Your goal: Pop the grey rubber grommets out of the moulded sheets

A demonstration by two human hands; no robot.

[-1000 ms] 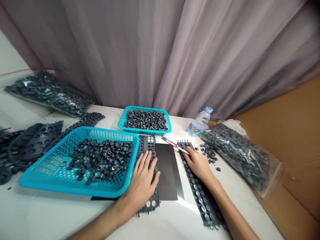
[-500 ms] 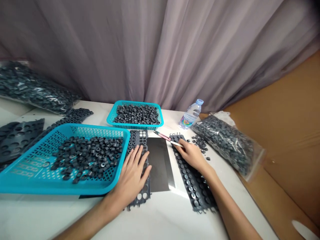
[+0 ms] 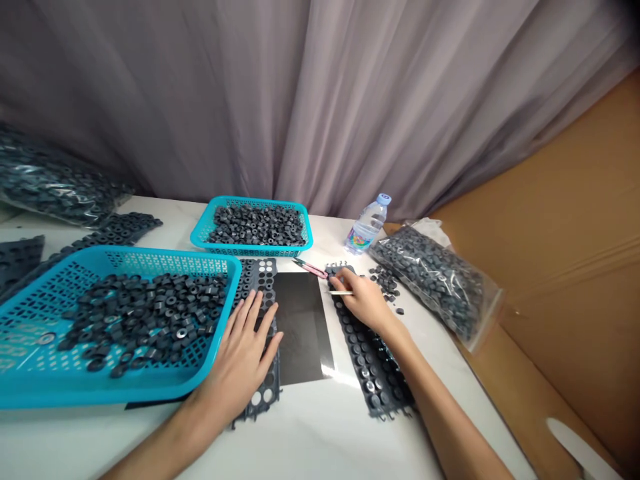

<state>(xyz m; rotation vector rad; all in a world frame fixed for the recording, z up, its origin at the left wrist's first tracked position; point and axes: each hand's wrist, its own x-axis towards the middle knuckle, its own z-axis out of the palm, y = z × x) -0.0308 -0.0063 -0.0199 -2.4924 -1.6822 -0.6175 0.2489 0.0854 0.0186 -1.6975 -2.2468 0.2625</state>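
My left hand (image 3: 243, 350) lies flat with fingers spread on a black rubber mat strip (image 3: 267, 380) full of round holes. In my right hand (image 3: 364, 300) is a thin pale stick-like tool (image 3: 343, 293), its narrow end pointing left; its exact kind cannot be made out. That hand rests over the upper part of a second black strip (image 3: 363, 353) with rows of round studs. Just beyond its fingers lies a pink-handled tool (image 3: 314, 269) with a dark tip. A dark flat sheet (image 3: 303, 327) lies between the two strips.
At left stands a large blue basket (image 3: 125, 393) of small black ring-shaped pieces, with a smaller blue basket (image 3: 200, 237) behind. On the right are a water bottle (image 3: 367, 225), loose black pieces (image 3: 386, 281) and a filled plastic bag (image 3: 435, 277). Another bag (image 3: 55, 180) sits far left.
The whole view has shifted, so things appear further left. In my right hand the pale tool has turned from slanting to nearly level. My left hand stays flat on its strip.
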